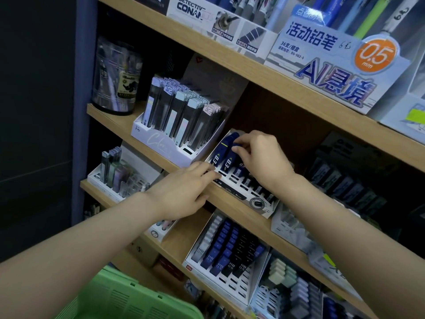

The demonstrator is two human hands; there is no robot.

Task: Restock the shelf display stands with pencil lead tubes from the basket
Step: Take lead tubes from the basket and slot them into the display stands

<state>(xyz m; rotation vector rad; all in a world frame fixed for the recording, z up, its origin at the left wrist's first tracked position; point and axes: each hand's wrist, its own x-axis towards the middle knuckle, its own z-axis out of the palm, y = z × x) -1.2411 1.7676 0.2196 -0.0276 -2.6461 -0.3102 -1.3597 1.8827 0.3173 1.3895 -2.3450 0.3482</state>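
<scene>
A blue tube (227, 161) is pinched at its top by the right hand (259, 157), its bottom in a slot of the white stand (239, 195) on the shelf (115, 120). The stand is pressed by the flat left hand (184, 194), likely to stop sliding.

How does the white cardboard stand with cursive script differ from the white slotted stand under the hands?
The cursive-script stand is packed with tall dark cases with pastel caps; the slotted stand shows only two dark blue tubes standing tall. No hand touches the first; the right hand pinches a tube in the second and the left hand touches its front. Both are white and share one wooden shelf.
</scene>
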